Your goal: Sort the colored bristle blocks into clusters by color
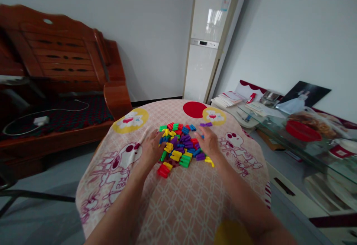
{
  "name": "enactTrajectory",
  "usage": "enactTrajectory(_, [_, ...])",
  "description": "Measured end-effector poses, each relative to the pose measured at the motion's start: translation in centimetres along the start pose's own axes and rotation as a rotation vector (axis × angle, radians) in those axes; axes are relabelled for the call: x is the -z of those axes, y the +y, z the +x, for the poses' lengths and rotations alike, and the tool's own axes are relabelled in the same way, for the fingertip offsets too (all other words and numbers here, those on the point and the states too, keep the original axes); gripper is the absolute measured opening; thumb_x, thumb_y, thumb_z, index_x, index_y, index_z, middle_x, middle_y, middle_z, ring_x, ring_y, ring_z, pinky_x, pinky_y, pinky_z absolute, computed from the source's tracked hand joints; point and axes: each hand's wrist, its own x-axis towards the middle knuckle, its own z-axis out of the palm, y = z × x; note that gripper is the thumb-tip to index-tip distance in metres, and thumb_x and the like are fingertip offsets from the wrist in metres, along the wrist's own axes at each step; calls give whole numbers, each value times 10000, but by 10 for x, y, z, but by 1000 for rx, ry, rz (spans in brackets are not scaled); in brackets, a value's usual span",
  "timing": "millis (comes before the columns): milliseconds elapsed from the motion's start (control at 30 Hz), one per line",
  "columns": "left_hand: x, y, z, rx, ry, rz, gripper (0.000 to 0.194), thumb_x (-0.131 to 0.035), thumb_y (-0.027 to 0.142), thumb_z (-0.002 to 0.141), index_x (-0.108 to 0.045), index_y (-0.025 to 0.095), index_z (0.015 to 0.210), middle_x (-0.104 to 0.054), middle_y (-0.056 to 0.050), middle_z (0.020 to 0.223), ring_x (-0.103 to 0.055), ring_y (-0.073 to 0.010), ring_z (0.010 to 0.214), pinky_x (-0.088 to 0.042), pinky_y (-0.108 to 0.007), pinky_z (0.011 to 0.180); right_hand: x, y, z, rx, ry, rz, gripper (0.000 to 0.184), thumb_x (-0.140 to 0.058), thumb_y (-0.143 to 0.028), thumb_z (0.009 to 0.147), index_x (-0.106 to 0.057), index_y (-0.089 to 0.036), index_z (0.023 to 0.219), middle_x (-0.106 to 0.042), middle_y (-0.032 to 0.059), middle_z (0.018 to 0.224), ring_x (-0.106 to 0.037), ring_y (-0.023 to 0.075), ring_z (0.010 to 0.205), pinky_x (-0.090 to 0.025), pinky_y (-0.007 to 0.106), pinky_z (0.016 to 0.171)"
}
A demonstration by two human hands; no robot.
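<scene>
A loose heap of small plastic pieces in red, yellow, green, blue and purple lies on the round table's patterned cloth. Many look pronged; their exact kind is too small to tell. My left hand rests at the heap's left edge, fingers apart, the thumb beside a yellow piece. On the right edge is my right hand, its fingers spread around the pieces there. Neither hand visibly grips a piece. A purple piece lies just beyond my right fingers, and a red one sits nearest me.
A wooden bench with a white charger stands at left. Behind the table is a tall white cabinet unit. At right, a glass-topped stand carries papers, a red bowl and a plastic bag.
</scene>
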Motion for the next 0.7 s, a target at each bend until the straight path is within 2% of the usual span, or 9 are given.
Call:
enactTrajectory(100, [8, -7, -23, -10, -33, -81, 486, -498, 379, 914, -550, 173, 1350, -531, -159, 1414, -474, -303, 1349, -388, -482, 1131, 11, 67, 28, -207, 14, 141, 472, -520, -460, 905, -633, -149, 1241, -646, 154, 1258, -602, 265, 1135, -476, 416, 990])
enactTrajectory(167, [8, -8, -36, 21, -90, -124, 605, -540, 474, 887, -496, 175, 1412, -488, -173, 1454, -441, -327, 1376, -382, -503, 1130, 8, 103, 41, -405, -35, 194, 561, -550, -490, 867, -611, -116, 1281, -594, 183, 1345, -562, 289, 1221, -433, 446, 1047])
enactTrajectory(267, [1, -6, -46, 39, -187, -146, 843, -653, 578, 783, -396, 210, 1496, -368, -187, 1545, -335, -390, 1435, -360, -567, 1123, -9, 128, 52, -509, -39, 258, 591, -576, -519, 833, -614, -130, 1276, -581, 169, 1376, -517, 287, 1286, -364, 462, 1112])
enactTrajectory(367, [-9, 0, -47, 88, -192, -135, 866, -659, 571, 784, -354, 232, 1522, -284, -179, 1592, -260, -397, 1469, -323, -587, 1139, -33, 120, 57, -422, -102, 337, 497, -578, -538, 826, -683, -167, 1139, -666, 110, 1267, -566, 257, 1225, -369, 439, 1109])
enactTrajectory(500, [-20, 7, -42, 117, -120, -158, 750, -580, 527, 858, -391, 183, 1497, -317, -190, 1574, -266, -366, 1473, -298, -568, 1163, -57, 84, 54, -281, -239, 512, 451, -564, -556, 835, -726, -175, 1013, -734, 78, 1117, -640, 239, 1095, -443, 397, 1036])
enactTrajectory(600, [-22, 9, -36, 111, -54, -207, 678, -513, 518, 903, -423, 155, 1469, -389, -194, 1533, -348, -332, 1440, -327, -535, 1159, -69, 50, 44, -262, -232, 643, 460, -565, -557, 839, -723, -175, 1042, -742, 67, 1103, -655, 236, 1065, -475, 381, 996])
enactTrajectory(700, [-22, 10, -29, 115, -11, -234, 636, -478, 512, 925, -454, 141, 1441, -445, -187, 1502, -387, -315, 1420, -333, -523, 1160, -80, 13, 30, -310, -150, 707, 476, -512, -562, 876, -723, -169, 1045, -737, 69, 1116, -643, 236, 1106, -469, 369, 1015])
